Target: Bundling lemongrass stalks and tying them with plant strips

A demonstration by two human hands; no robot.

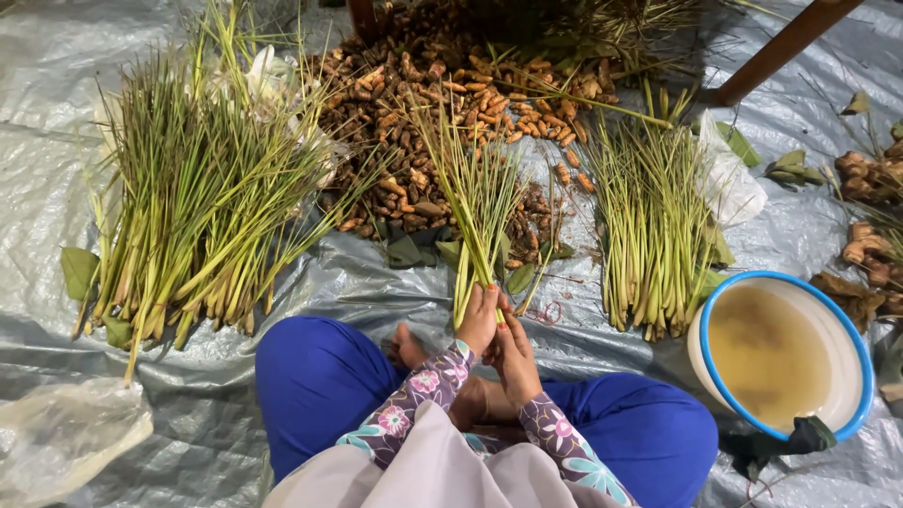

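Two hands work at one small bundle of lemongrass stalks (480, 212), which I take as my landmark. Left hand (479, 318): fingers closed round the bundle's pale base, holding it upright, tips fanning away from me. Right hand (514, 356): curled against the same base from the right, just below the left hand; I cannot tell whether it pinches anything.

Left of the bundle: large heap of lemongrass (193, 207), root ends toward me, well apart from it. Right of the bundle: second pile of lemongrass (652, 230), a bare strip of grey plastic sheet (376, 282) between them. Beyond the bundle: mound of brown rhizomes (442, 103), touching its leaf tips. Further right, past the second pile: white basin with blue rim (851, 362), holding cloudy water, near my right knee. Small red rubber band (546, 312) on the sheet just right of the hands. Open sheet remains left of my left knee.
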